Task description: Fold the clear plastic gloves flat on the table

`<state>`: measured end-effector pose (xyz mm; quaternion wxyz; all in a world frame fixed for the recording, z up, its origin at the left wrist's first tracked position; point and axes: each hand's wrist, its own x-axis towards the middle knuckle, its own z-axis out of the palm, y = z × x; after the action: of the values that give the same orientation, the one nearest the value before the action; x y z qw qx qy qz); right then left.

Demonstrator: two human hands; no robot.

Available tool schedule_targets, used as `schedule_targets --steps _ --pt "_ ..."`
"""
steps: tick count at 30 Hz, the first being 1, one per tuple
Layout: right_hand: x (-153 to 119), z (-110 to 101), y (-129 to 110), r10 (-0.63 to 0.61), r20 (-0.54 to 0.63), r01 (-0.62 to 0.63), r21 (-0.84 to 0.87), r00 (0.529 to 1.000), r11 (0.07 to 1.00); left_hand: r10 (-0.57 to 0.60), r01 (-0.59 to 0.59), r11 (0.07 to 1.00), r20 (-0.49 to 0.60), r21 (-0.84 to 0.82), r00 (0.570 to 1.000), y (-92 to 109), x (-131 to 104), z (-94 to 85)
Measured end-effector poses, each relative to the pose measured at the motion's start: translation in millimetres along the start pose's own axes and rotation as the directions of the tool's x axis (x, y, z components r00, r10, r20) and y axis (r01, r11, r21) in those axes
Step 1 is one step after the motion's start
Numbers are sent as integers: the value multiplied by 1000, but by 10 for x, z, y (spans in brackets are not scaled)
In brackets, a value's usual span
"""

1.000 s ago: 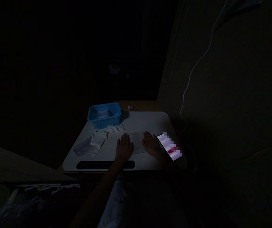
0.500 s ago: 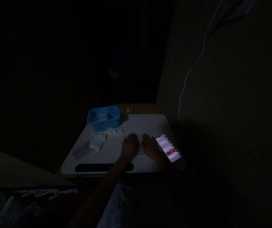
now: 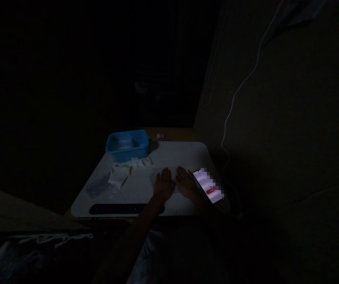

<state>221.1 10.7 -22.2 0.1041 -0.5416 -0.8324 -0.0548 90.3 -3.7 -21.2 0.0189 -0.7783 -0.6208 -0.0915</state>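
Observation:
Both my hands lie flat on a thin clear plastic sheet or bag point(image 3: 154, 179) on the white table point(image 3: 181, 152); its exact kind is hard to make out in the dim light. My left hand point(image 3: 163, 184) has its fingers stretched forward, palm down. Close beside it, my right hand point(image 3: 185, 182) also rests palm down with straight fingers, angled inward. A lit phone point(image 3: 206, 184) lies just right of my right hand, part of its screen blurred out. Neither hand grips anything.
A blue plastic basin point(image 3: 128, 146) stands at the table's back left. Before it lie crumpled white wrappers point(image 3: 118, 175) and a clear plastic packet point(image 3: 98, 186). A small pinkish-white container point(image 3: 160, 136) sits behind the table. A white cable point(image 3: 231, 104) hangs along the right wall.
My left hand has slid slightly right, closer to my right hand, uncovering the plastic's left edge. The right hand stays nearly in place. The view has shifted a little.

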Motion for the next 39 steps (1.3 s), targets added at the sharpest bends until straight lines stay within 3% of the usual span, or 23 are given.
schedule_targets --steps 11,20,25,29,34,39 --pt "4 65 29 9 -14 -9 6 1000 1000 -133 136 989 -35 67 990 -562 -235 -141" --pt "-2 56 43 -3 -35 4 33 999 999 -145 149 987 -55 64 988 -582 -249 -122" --pt "-44 27 112 43 -228 -1 180 973 984 -136 140 988 -65 67 989 -596 -250 -100" --pt "-156 -47 71 -98 -330 177 219 939 960 -126 131 989 -65 70 990 -600 -250 -96" --pt "-292 -127 -129 -377 -313 434 134 872 891 -124 130 989 -82 70 989 -588 -250 -112" --pt "-276 -156 -241 -418 -269 451 73 868 889 -132 136 989 -69 54 989 -592 -245 -127"
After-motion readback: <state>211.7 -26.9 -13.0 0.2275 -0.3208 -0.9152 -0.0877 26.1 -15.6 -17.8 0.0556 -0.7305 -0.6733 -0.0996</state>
